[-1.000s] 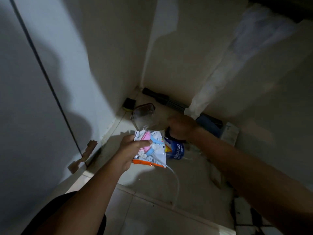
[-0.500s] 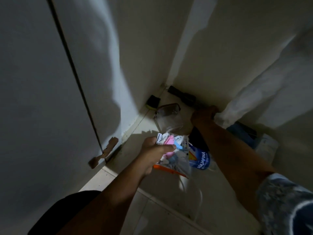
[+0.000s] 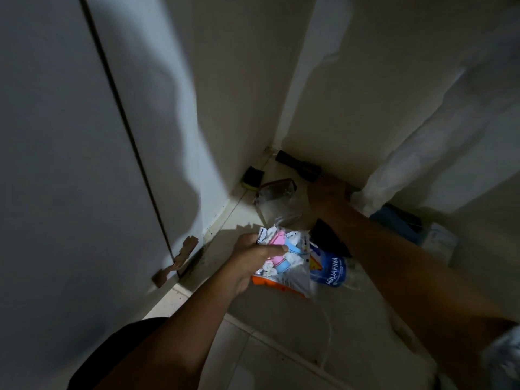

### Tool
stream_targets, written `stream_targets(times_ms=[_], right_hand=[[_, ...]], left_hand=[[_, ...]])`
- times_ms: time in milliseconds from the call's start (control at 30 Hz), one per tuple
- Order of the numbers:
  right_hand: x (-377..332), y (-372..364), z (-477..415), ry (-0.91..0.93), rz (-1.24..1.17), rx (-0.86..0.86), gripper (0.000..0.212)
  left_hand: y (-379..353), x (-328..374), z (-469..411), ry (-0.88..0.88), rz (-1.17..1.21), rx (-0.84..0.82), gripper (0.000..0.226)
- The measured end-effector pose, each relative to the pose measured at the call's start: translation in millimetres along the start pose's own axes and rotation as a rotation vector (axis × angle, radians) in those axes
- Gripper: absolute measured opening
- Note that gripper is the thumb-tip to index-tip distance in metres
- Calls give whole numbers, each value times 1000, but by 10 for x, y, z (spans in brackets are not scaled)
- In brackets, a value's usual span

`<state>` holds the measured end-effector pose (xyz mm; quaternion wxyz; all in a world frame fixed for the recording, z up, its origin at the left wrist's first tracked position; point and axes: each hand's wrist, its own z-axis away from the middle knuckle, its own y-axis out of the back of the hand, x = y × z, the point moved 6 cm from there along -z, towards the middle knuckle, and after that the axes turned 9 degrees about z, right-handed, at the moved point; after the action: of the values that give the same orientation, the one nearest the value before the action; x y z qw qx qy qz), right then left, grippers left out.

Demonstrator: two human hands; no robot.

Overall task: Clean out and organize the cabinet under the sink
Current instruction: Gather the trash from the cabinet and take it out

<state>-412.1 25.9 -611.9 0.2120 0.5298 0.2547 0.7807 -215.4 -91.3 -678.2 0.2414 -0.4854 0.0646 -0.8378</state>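
Clutter sits on the cabinet floor [image 3: 281, 319]: the left hand [image 3: 253, 261] pinches a crumpled packet [image 3: 284, 263] with pink and blue shapes and an orange bottom edge, held above the floor's front edge. Just right of it lies an Aquafina bottle [image 3: 333, 273]. Behind the packet stands a clear plastic bag [image 3: 278, 204], and a sponge [image 3: 252, 178] rests in the back left corner. The right hand [image 3: 327, 192] reaches to the back wall, over a dark tool [image 3: 298, 166]; whether it grips anything I cannot tell. 1 white wrapped pipe [image 3: 422, 130] slants down beside it.
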Motion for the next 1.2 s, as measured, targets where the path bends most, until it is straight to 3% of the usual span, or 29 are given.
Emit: stream_targets(times_ms=[133,233,367,467,600,733,867,1000,1133,1200], right_hand=[[235,464,419,21,-228,204,26],[490,900,952,134,-387,379,25],[949,1128,1635,155,-600,440,12],[1175,864,1903,40,-694,376,32],[1150,173,2140,28,-663,343,25],[1121,-496,2081,-27,-607,94,40],[1015,-1027,2045,-1,-549,-205,44],[913,-1227,2028,-47,-607,-217,33],[734,-1175,1887,20,-639,-215,29],[695,-1098,1802,29,-667,-183,35]], left_hand=[[-26,27,27,6,4,-7,42],[-38,67,47,9,24,-25,37],[-10,116,45,7,-54,-79,28],[-14,154,57,37,-104,-174,32],[-144,158,187,145,-198,-359,24],[-391,62,332,179,-274,-423,17],[-564,-75,428,180,-361,-469,27],[-601,-158,503,198,-396,-463,25],[-602,-80,483,162,-445,-430,34],[-577,-12,470,132,-478,-385,40]])
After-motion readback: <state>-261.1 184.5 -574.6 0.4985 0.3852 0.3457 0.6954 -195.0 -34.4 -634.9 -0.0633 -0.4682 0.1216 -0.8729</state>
